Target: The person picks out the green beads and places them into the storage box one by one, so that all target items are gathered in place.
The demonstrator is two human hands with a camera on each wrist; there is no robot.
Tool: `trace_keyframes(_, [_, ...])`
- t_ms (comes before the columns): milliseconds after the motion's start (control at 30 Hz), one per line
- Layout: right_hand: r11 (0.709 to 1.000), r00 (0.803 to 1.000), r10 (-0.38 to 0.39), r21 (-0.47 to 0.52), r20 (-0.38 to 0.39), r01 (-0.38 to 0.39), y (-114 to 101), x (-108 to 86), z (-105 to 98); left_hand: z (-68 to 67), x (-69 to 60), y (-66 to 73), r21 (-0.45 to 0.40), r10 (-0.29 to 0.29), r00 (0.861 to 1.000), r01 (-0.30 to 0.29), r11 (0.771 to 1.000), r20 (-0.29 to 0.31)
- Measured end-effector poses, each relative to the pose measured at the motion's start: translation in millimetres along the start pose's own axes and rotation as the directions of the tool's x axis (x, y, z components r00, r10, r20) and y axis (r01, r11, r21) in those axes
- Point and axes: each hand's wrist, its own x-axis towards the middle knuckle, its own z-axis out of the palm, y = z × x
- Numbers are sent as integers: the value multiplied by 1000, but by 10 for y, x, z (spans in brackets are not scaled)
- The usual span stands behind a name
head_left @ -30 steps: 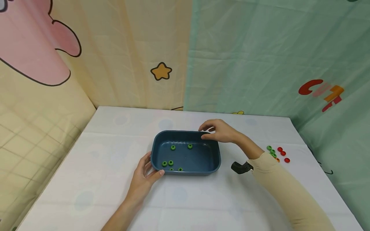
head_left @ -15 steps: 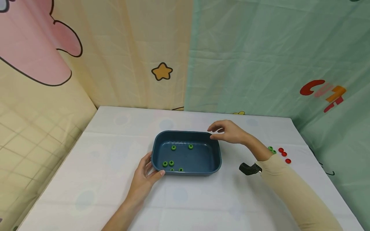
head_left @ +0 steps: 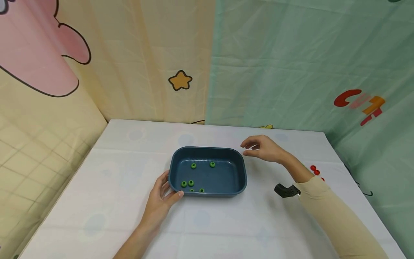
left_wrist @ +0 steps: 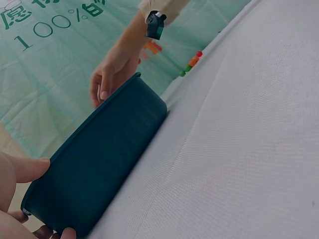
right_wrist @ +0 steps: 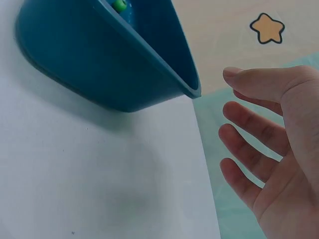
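Note:
A dark blue rectangular tub (head_left: 223, 176) stands on the white-covered table, with several green beads (head_left: 191, 183) scattered on its floor, mostly toward the left. My left hand (head_left: 156, 207) grips the tub's near left corner. In the left wrist view its thumb (left_wrist: 32, 169) lies at the rim and other fingertips show low on the wall. Off the far right corner my right hand (head_left: 265, 150) hovers, apart from the tub and holding nothing. Its fingers (right_wrist: 251, 149) are loosely bent in the right wrist view, near the tub's rim (right_wrist: 192, 92).
Red beads (head_left: 315, 170) lie on the table at the right, partly hidden by the right sleeve (head_left: 336, 212). In the left wrist view, green, orange and red beads (left_wrist: 192, 62) show there. A black wrist device (head_left: 286, 190) juts from the right wrist. Printed curtains (head_left: 275, 64) hang behind the table.
My right hand has moved right, from over the tub's far right corner to beside it. Its sleeve now covers the green beads on the table. My left hand and the tub stay put.

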Motion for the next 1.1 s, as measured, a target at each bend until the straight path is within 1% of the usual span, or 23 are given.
trace_keyframes(367, [996, 996, 86, 19, -37, -86, 131, -214, -126, -3, 3, 17, 0, 2, 1000, -2, 1000, -3])
trace_keyframes(533, [990, 989, 138, 1, -49, -139, 201, -353, -209, -4, 1, 15, 3, -2, 1000, 2, 1000, -1])
trace_keyframes(700, [984, 980, 180, 10, -82, -180, 282, -506, -313, 0, 0, 11, 4, -6, 1000, 6, 1000, 2])
trace_keyframes(833, [975, 970, 221, 23, -106, -220, 344, -626, -389, -1, 1, 11, 1, -3, 1000, 3, 1000, 3])
trace_keyframes(1100, [948, 939, 311, -21, -150, -317, 507, -887, -503, 0, 1, 21, 7, -3, 1000, 3, 1000, 2])
